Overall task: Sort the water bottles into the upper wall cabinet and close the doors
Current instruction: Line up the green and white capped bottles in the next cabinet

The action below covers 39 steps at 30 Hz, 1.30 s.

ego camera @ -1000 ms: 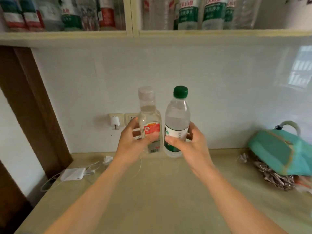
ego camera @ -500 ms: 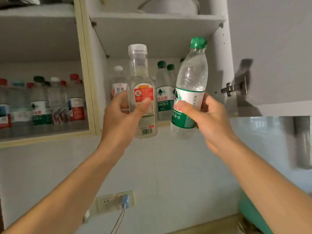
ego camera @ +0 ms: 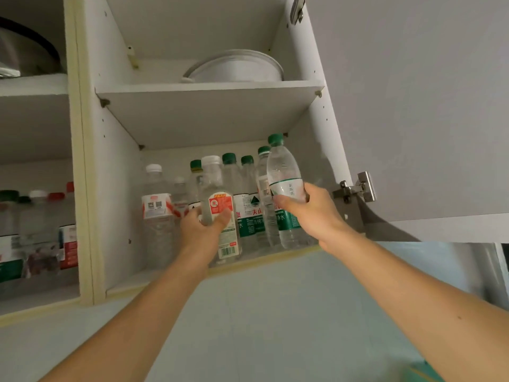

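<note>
Now both hands are closed on upright bottles at the cabinet's lower shelf [ego camera: 248, 261]: the left hand [ego camera: 202, 228] on the red-label bottle [ego camera: 220, 213], the right hand [ego camera: 311, 209] on the green-cap bottle [ego camera: 283, 183], tilted slightly and nearer the open door [ego camera: 413, 106]; shelf space lies straight ahead.

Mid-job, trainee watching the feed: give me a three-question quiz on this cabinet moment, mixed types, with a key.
1. True or false: the cabinet door on the right is shut.
2. Which cap colour tops the bottle in the right hand? A) red B) green C) blue
3. Fill in: the white bowl sits on the ___ shelf.

Key
1. False: it stands open, its hinge exposed.
2. B: the green-cap bottle. The left hand holds the white-cap bottle.
3. Upper; the stored bottles stand on the level below.
</note>
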Available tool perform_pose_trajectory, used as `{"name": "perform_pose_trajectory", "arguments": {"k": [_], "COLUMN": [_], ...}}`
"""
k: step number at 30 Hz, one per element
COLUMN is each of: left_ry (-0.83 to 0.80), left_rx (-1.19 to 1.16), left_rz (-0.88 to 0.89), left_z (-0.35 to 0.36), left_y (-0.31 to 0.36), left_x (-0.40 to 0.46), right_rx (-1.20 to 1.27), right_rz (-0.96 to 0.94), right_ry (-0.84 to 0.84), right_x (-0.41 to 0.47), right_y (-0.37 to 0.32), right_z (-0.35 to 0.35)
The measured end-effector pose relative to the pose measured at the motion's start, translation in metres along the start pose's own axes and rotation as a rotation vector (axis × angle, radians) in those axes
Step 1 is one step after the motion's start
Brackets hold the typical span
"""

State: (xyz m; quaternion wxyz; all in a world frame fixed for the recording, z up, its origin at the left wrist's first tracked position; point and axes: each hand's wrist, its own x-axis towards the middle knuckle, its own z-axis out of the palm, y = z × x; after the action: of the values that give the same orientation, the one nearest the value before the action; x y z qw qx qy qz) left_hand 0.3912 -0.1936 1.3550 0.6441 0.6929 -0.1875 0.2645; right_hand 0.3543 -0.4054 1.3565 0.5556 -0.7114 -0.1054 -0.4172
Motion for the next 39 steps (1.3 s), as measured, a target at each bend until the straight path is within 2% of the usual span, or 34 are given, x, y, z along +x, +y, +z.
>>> {"name": "perform_pose_trajectory", "arguments": {"k": [7,13,22,25,28,31,35,39], "left_ry": [-0.105,-0.043,-0.031,-0.052,-0.073,-0.028,0.129,0.249], "left_rx": [0.093,0.142,0.181,0.259,0.396,0.546,0.668,0.764], "left_rz": [0.023,0.014,0.025,0.031,0.114,0.244,0.391,0.375], "left_z": [0.033,0.064,0.065,0.061,0.053,0.033,-0.012,-0.057], "left_y": [0.002,-0.006,-0.009,-0.009,-0.009,0.001,0.021,0.024], "left_x": [0.014,0.022,0.031,0.027,0.019,0.012,0.017,0.028], "right_rx": [-0.078,-0.058,-0.192,-0.241,-0.317,-0.352,-0.362,-0.425], "right_rz": [-0.025,0.012,-0.005,-0.007,-0.01,-0.139,-0.399,-0.584], "right_ry": [-0.037,-0.083,-0.027,-0.034,0.006,0.102,0.15,0.121], "right_x": [0.02,0.034,0.034,0.031,0.028,0.017,0.003,-0.005], "right_y": [0.02,0.038,0.043,0.043,0.043,0.044,0.045,0.039], "right_z": [0.01,0.016,0.02,0.018,0.018,0.021,0.027,0.04]}}
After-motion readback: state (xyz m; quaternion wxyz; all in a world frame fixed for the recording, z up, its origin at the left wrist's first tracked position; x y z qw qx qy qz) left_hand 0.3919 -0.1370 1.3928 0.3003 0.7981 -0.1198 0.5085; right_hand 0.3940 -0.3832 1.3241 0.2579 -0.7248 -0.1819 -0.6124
